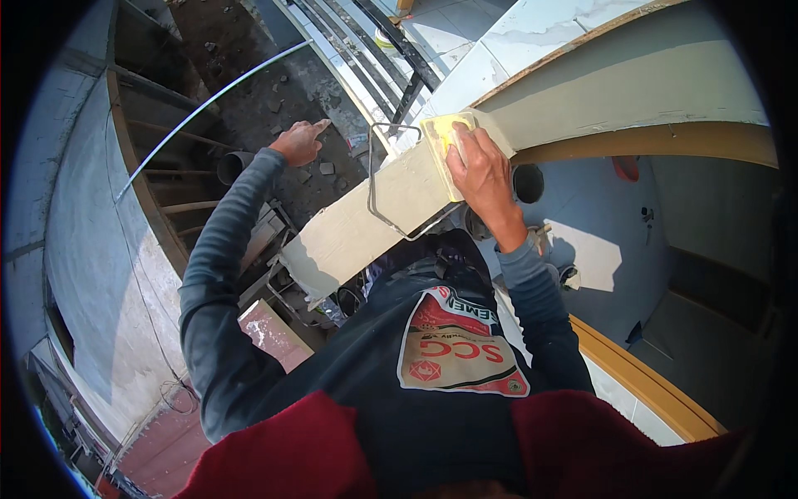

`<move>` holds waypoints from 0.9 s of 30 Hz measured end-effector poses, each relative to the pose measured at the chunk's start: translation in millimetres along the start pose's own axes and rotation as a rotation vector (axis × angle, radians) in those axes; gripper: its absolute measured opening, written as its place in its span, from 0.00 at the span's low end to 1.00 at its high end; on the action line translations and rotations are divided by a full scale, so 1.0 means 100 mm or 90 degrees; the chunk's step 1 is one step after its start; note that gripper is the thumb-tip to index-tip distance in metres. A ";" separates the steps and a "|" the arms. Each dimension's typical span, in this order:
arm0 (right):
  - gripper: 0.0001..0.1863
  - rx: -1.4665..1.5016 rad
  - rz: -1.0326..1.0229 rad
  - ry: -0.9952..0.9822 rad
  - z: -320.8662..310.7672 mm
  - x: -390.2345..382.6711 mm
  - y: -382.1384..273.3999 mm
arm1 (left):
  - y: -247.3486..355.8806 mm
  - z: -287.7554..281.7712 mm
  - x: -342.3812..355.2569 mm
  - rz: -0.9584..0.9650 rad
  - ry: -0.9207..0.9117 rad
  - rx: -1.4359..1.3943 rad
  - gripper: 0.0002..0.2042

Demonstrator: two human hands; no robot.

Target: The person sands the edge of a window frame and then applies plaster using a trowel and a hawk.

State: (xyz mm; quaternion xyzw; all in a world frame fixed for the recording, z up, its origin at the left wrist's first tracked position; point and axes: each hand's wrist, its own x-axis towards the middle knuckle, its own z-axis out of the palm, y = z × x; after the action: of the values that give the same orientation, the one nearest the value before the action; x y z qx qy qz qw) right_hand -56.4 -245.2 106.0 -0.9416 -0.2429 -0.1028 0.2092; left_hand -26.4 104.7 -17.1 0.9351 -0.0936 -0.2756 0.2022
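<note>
Plastered ledge (366,200): narrow, drops beside both long edges
Right hand (482,170): clasping yellow plastering float (436,133)
Left hand (298,144): partly spread, free above rubble-strewn ground (258,87)

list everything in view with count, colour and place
ledge: one, cream, centre
float: one, yellow, on ledge
bent rod: one, grey, over ledge
bars: several, black, top middle
tiles: several, white, upper right
strip: one, whitish, upper left
wall: one, grey, left
rubble: many, grey, upper left
frame: one, orange, lower right
board: one, reddish, lower left
smaller items: unclear
cloth: two flaps, red, bottom
shirt: one, dark, lower middle
left hand: one, grey sleeve, upper left
right hand: one, grey sleeve, on float
</note>
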 end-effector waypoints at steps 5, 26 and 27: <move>0.18 0.133 -0.170 -0.049 0.11 -0.23 -0.45 | 0.16 -0.22 -0.34 0.069 0.078 -0.072 0.26; 0.17 0.203 -0.155 0.037 0.04 -0.26 -0.42 | 0.37 -0.33 -1.46 0.108 0.243 -0.232 0.21; 0.17 0.150 -0.119 0.065 -0.02 -0.23 -0.25 | 0.42 -0.37 -1.52 0.088 0.241 -0.241 0.21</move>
State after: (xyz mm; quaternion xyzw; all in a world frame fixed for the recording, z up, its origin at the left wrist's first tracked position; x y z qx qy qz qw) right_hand -88.7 -235.7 110.0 -0.8774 -0.3288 -0.1402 0.3199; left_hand -135.2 122.5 101.8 0.9070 -0.0643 -0.0939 0.4054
